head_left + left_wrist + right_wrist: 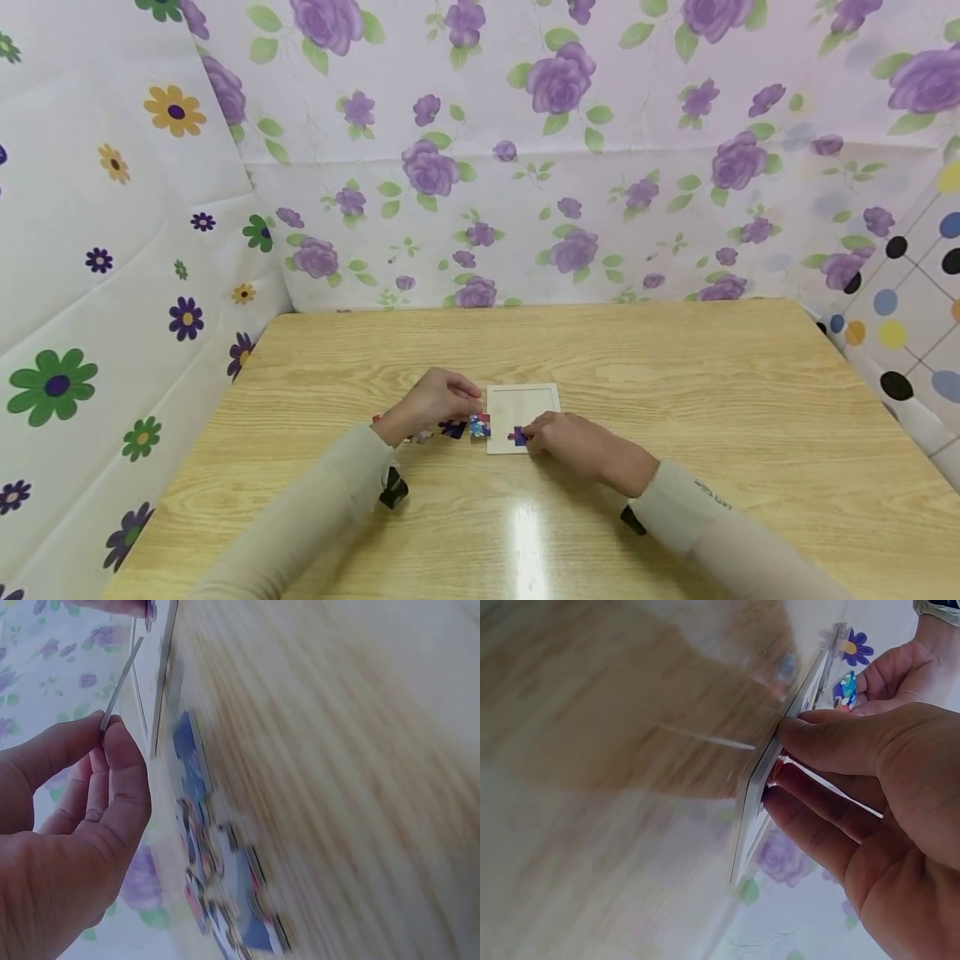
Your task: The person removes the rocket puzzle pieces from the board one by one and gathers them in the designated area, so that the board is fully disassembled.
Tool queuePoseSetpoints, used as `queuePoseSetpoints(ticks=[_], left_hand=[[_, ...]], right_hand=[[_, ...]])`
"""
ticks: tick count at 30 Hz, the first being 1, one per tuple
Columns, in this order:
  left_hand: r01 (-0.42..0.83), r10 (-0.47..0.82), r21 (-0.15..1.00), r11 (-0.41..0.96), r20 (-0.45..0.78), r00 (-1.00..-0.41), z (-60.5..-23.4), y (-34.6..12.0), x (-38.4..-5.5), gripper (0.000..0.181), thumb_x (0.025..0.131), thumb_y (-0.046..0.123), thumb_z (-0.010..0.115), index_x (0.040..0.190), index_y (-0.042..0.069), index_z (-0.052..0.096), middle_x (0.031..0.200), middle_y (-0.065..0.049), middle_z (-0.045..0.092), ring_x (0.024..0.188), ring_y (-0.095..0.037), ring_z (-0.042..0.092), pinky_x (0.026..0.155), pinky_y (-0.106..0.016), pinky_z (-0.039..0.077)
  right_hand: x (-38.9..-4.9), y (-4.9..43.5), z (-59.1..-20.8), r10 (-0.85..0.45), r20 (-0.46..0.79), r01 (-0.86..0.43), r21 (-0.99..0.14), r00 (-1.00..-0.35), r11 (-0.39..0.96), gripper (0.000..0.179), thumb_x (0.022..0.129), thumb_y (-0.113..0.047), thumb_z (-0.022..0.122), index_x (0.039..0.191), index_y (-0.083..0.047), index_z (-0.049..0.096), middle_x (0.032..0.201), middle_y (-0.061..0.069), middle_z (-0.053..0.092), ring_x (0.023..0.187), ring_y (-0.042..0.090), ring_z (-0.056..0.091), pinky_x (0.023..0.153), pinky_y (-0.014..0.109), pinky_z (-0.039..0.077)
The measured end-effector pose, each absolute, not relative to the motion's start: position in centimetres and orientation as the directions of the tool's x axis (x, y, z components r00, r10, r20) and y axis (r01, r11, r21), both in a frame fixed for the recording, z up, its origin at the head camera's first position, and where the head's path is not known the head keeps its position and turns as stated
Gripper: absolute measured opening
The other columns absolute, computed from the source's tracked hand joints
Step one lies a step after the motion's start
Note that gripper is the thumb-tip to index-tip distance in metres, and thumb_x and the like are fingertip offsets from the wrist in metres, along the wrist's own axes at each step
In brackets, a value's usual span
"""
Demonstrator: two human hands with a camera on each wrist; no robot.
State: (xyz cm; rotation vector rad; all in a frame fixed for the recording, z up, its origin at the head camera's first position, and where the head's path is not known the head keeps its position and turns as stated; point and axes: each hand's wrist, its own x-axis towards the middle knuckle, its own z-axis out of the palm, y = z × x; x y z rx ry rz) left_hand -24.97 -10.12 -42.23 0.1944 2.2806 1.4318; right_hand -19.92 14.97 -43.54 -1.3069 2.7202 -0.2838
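My left hand (pixel 444 396) pinches a colourful jigsaw piece (pixel 480 426) between thumb and fingertips, just left of the puzzle tray (pixel 522 398). In the left wrist view that piece (pixel 120 686) appears edge-on; the right wrist view shows its blue and green face (pixel 845 690). My right hand (pixel 573 444) reaches over the tray's lower right. Its fingertips hold a purple and red jigsaw piece (pixel 519 436) against the tray floor, with the thumb close to the tray's rim in the right wrist view. Fingers hide part of this piece.
Several loose jigsaw pieces (pixel 240 885) lie on the wooden table (pixel 675 375), left of the tray and partly under my left hand. Flowered cloth (pixel 510 233) hangs along the table's back edge, with patterned cloths at both sides.
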Motion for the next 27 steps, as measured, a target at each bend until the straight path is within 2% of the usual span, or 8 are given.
queuePoseSetpoints(ticks=[5, 12, 21, 27], left_hand=[[-0.154, 0.306, 0.888, 0.432, -0.306, -0.901, -42.3, -11.5, -25.1, 0.021, 0.092, 0.000, 0.070, 0.112, -0.007, 0.068, 0.094, -0.013, 0.070, 0.080, -0.019, 0.068, 0.078, -0.036, 0.058], [-0.148, 0.293, 0.893, 0.426, -0.291, -0.911, -41.9, -13.3, -25.2, 0.026, 0.092, 0.001, 0.070, 0.115, -0.009, 0.066, 0.097, -0.013, 0.068, 0.081, -0.019, 0.067, 0.081, -0.040, 0.057], [-0.137, 0.260, 0.885, 0.444, -0.273, -0.926, -41.6, -14.4, -25.4, 0.026, 0.092, 0.005, 0.072, 0.115, -0.007, 0.067, 0.098, -0.011, 0.071, 0.084, -0.020, 0.069, 0.083, -0.041, 0.056], [-0.130, 0.245, 0.877, 0.463, -0.268, -0.932, -41.8, -15.1, -25.4, 0.026, 0.093, 0.006, 0.070, 0.116, -0.006, 0.067, 0.100, -0.010, 0.071, 0.086, -0.019, 0.068, 0.080, -0.040, 0.056]], right_hand=[[-19.9, 15.0, -43.7, -0.798, 0.008, -0.784, -0.193, -0.602, 0.590, 0.019, 0.092, 0.006, 0.066, 0.100, -0.005, 0.079, 0.122, 0.017, 0.067, 0.113, 0.029, 0.064, 0.089, 0.034, 0.054], [-19.9, 15.3, -43.8, -0.823, 0.061, -0.816, -0.193, -0.565, 0.545, 0.018, 0.090, 0.009, 0.067, 0.091, -0.006, 0.077, 0.117, 0.015, 0.068, 0.106, 0.025, 0.066, 0.086, 0.030, 0.055], [-19.8, 15.8, -43.4, -0.793, 0.034, -0.784, -0.184, -0.608, 0.593, 0.018, 0.095, -0.002, 0.065, 0.109, 0.001, 0.075, 0.119, 0.016, 0.068, 0.111, 0.027, 0.065, 0.090, 0.032, 0.054], [-19.9, 16.0, -43.6, -0.785, 0.021, -0.775, -0.179, -0.619, 0.606, 0.016, 0.095, 0.001, 0.064, 0.105, 0.001, 0.077, 0.120, 0.017, 0.068, 0.113, 0.029, 0.064, 0.090, 0.034, 0.054]])
